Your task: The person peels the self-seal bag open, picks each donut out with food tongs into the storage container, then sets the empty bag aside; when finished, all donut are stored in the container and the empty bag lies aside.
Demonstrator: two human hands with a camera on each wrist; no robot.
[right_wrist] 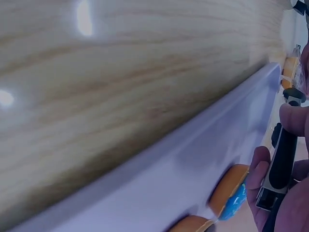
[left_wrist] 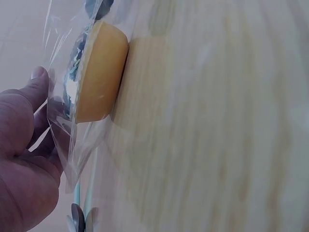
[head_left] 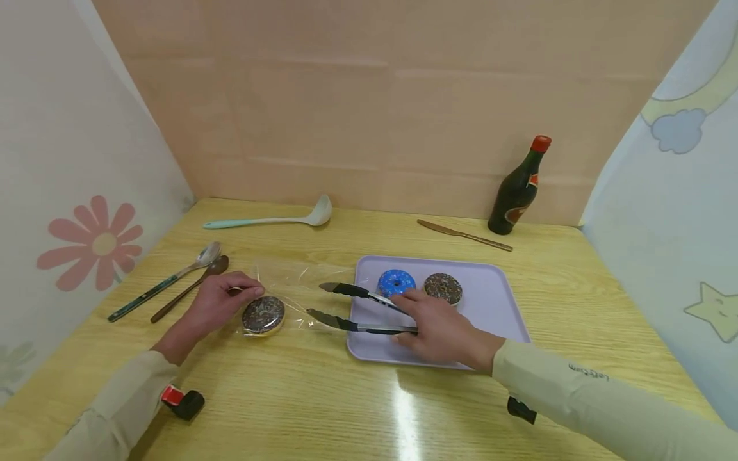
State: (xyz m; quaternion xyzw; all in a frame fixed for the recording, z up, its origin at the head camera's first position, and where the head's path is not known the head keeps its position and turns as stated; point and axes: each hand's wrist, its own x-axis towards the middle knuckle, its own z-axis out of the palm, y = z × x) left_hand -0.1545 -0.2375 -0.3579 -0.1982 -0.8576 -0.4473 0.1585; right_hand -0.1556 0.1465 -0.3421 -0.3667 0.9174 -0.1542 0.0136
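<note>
A clear plastic bag (head_left: 300, 276) lies flat on the table, with a chocolate-glazed donut (head_left: 263, 314) inside its left end. My left hand (head_left: 221, 299) pinches the bag's edge beside that donut; the left wrist view shows the thumb and fingers (left_wrist: 37, 89) against the film. Black-tipped metal tongs (head_left: 375, 329) are gripped in my right hand (head_left: 441, 325), their arms spread and pointing left over the bag's right end, with nothing between the tips. Behind the right hand, a blue donut (head_left: 395, 282) and another chocolate donut (head_left: 442, 289) sit on a lilac tray (head_left: 490, 307).
Two spoons, one green-handled (head_left: 155, 291) and one brown (head_left: 187, 294), lie at the left. A ladle (head_left: 271, 220) rests along the back. Toward the back right are a copper-coloured knife (head_left: 464, 235) and a dark bottle (head_left: 515, 195) with a red cap.
</note>
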